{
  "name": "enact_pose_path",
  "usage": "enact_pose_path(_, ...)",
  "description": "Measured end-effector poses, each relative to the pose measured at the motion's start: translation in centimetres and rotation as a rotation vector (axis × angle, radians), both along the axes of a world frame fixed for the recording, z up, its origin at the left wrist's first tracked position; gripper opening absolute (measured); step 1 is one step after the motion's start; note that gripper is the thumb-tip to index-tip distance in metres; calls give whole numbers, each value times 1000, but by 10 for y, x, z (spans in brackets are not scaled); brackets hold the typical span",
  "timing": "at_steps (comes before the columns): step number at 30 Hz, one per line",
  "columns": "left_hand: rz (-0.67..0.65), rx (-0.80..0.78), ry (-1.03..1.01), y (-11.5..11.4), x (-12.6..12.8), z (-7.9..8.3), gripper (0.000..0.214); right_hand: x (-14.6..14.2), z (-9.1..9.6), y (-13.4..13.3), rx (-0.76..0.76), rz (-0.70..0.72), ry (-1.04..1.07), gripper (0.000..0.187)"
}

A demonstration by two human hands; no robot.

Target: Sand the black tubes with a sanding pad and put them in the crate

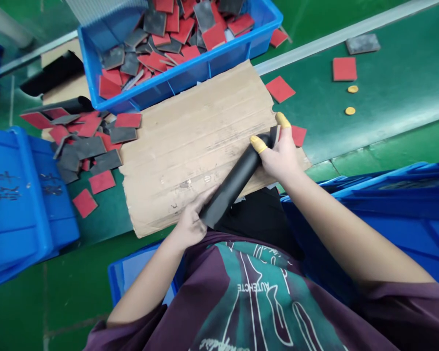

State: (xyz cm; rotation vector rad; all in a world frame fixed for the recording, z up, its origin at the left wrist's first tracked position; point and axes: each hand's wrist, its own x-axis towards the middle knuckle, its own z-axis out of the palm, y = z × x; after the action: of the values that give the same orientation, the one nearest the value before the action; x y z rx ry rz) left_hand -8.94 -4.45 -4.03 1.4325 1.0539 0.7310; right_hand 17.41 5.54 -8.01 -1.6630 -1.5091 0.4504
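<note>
Head view: matte black tube between left hand and right hand, both grips closed around it.

Factory workshop, mid-shift.
A green conveyor belt ran beside blue plastic crates of red-and-grey squares.

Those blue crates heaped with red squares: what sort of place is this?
Probably a factory workshop: a blue plastic crate heaped with red-and-grey squares, a green conveyor belt, and yellow finger cots on the worker's right hand.
</note>
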Motion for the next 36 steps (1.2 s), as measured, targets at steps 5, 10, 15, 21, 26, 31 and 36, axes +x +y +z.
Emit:
enact_pose_path(5,81,260,184,0,6,-1,53,7,28,-5,-109,113,-203,68)
enact_pose_path(10,142,369,173,0,2,1,51,15,30,-7,-10,289,-302,53)
enact_pose_path(15,203,418,143,2,1,0,45,24,42,-6,-205,340,-577,68)
enact_pose_path(21,262,391,66,3,1,-7,42,20,49,-12,-261,283,-543,59)
enact_pose_path(26,240,359,113,3,0,3,40,-47,52,-81,-63,458,-158,45)
enact_pose_path(31,218,412,195,1,-3,7,41,-41,43,-77,-26,455,-26,39)
enact_pose_path(36,253,398,134,-2,-6,-1,40,-23,38,-60,-28,194,-35,39)
